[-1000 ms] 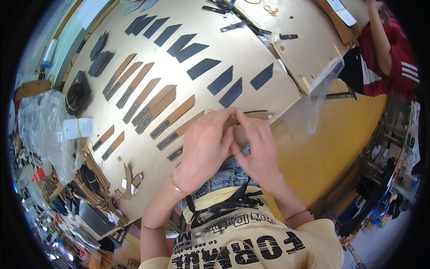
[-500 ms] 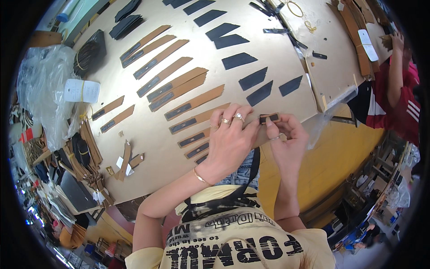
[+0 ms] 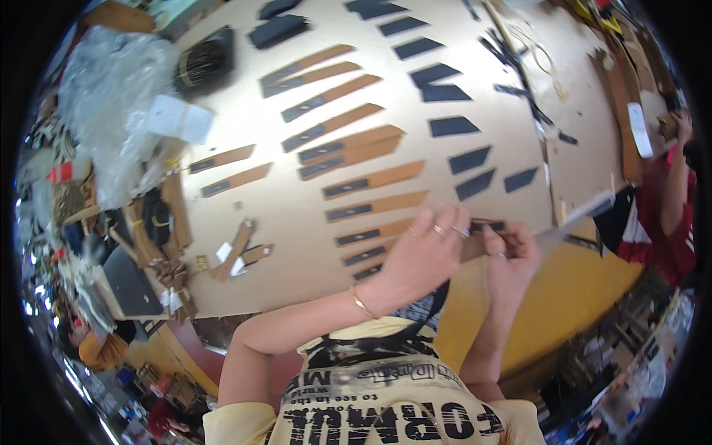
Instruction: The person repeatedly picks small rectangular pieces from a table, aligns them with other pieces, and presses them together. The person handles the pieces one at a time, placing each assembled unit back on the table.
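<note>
At the table's near edge my right hand [image 3: 510, 256] pinches a short end of a brown leather strip with a dark patch [image 3: 487, 225], thumb on top. My left hand [image 3: 424, 256], fingers bent together, grips the same strip from its left side; its fingertips and most of the strip are hidden. Beside my left hand a column of brown leather strips [image 3: 374, 210], each with a dark patch at its left end, runs away from me. Slanted dark pieces [image 3: 454, 126] lie in a looser column to their right.
At the left are a clear plastic bag [image 3: 111, 111], a white card [image 3: 178, 119] and bundled brown strips [image 3: 174, 285]. Dark bundles [image 3: 279, 32] lie at the back. Across a seam on the right are long brown strips [image 3: 621, 111] and a person in red [image 3: 667, 230].
The view has shifted, so the table and both hands appear farther right and lower. Both hands still hold the strip, which now looks turned more edge-on.
</note>
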{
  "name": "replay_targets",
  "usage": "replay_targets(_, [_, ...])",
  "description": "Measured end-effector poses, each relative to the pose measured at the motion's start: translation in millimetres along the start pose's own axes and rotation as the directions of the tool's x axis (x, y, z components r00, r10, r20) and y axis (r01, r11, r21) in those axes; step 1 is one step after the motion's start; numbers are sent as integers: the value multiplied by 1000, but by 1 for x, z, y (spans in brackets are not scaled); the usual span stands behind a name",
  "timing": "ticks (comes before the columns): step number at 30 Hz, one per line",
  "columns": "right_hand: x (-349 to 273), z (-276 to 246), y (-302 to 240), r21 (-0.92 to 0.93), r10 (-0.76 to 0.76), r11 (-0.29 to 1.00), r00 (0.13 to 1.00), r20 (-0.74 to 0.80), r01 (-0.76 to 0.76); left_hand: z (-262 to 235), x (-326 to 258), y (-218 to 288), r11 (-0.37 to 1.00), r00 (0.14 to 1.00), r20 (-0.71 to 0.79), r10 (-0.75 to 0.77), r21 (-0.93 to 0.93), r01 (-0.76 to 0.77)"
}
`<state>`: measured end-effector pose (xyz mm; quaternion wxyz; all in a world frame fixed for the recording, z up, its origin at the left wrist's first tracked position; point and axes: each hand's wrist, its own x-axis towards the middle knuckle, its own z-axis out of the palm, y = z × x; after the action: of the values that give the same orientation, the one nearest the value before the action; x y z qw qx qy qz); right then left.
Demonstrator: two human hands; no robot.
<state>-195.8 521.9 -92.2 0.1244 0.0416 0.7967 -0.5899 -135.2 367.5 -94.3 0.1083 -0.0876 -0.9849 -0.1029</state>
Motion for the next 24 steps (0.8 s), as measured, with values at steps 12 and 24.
replay_targets(12, [0,8,-8,11,-89,996,995,36,89,-37,5,-56,919,976,62,-206,-331,215])
replay_targets(24, [-3,9,-19,-76,-144,985,984,105,152,-117,-16,-241,889,789,-412,-457,-210,406])
